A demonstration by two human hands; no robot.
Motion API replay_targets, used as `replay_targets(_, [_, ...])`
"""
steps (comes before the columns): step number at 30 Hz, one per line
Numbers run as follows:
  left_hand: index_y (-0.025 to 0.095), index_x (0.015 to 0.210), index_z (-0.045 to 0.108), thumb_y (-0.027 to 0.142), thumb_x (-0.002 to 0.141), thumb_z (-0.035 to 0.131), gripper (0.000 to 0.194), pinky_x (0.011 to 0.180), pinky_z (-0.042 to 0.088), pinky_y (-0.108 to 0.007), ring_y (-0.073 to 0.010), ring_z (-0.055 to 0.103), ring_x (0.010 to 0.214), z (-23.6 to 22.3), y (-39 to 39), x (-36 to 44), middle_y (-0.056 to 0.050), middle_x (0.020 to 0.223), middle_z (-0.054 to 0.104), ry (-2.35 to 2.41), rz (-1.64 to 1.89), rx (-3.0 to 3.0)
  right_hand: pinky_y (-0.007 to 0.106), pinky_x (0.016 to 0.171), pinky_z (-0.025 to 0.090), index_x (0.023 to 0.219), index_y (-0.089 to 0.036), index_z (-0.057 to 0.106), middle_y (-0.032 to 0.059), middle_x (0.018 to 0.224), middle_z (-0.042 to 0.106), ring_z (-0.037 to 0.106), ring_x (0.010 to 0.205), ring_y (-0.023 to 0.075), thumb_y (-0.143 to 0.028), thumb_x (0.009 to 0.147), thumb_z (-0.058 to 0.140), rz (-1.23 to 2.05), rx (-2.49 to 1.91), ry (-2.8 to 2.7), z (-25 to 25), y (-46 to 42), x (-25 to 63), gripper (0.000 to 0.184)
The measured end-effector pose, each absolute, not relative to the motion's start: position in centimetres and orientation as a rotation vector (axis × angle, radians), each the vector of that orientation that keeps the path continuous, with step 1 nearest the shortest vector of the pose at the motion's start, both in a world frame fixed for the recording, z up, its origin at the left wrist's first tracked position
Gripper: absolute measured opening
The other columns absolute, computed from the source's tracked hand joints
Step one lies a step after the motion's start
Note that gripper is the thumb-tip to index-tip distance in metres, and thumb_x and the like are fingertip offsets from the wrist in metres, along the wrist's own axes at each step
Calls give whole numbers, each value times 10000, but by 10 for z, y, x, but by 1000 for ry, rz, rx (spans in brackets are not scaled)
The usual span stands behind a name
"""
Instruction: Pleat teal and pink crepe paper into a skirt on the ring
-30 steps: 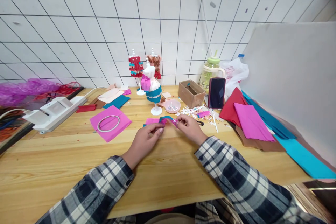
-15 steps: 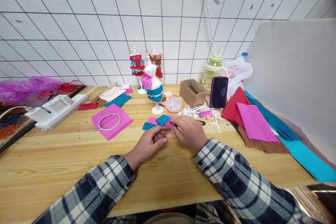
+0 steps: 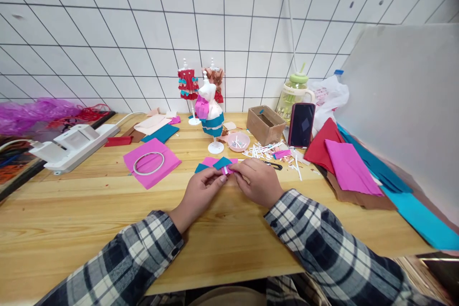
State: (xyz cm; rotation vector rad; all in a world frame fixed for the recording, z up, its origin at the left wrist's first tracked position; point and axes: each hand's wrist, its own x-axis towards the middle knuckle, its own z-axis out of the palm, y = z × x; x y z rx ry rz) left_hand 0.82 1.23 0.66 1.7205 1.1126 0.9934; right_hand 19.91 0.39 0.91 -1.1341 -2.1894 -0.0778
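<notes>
Between the fingertips of both hands is a small pink and teal paper piece (image 3: pixel 225 169) with a white strip across its pink part. My left hand (image 3: pixel 197 192) pinches it from the left, thumb on top. My right hand (image 3: pixel 261 182) grips its right end with fingers curled, hiding part of it. Just behind the hands lie more pink and teal pieces (image 3: pixel 201 168), partly covered. Beyond them stands a small white dress form (image 3: pixel 213 126) wearing a white top, a pink bow and a teal skirt.
Two more dressed forms (image 3: pixel 188 85) stand at the wall. Around are a pink dish (image 3: pixel 238 141), white paper scraps (image 3: pixel 263 150), a cardboard box (image 3: pixel 266 126), a phone (image 3: pixel 301 125) and a jug (image 3: pixel 296 91). Left: a ring (image 3: pixel 163 163) on pink paper, a power strip (image 3: pixel 81 148). Right: coloured paper sheets (image 3: pixel 353 167).
My hands have drawn closer together. The pink and teal piece, stretched between them earlier, now sits compactly at the fingertips with its white strip showing. The camera view has shifted slightly.
</notes>
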Motion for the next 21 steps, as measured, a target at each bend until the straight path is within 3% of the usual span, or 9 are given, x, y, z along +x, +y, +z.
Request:
replay_targets(9, [148,803,694,399,776,652,256,717,496,-272,-180,634,740,4,14,5,-44,766,703,1071,1032,1619,296,745,422,1028,-212,667,48,874,667,563,813,178,-223,925,514,-246,-1064,-2227,6,6,202,185])
replay_targets(18, [146,802,673,364,747,678,225,691,495,-267,-172,635,717,2,16,7,-40,765,702,1153,1087,1576,322,790,438,1050,-195,671,70,966,655,543,867,193,-247,892,559,-197,-1013,-2120,12,-1,195,201])
replay_targets(21, [150,785,674,367,745,680,221,689,501,-261,-168,639,718,3,14,9,-37,761,706,1160,1103,1558,317,775,442,963,-194,688,56,882,660,545,834,186,-242,904,554,-168,-992,-2077,13,-5,190,154])
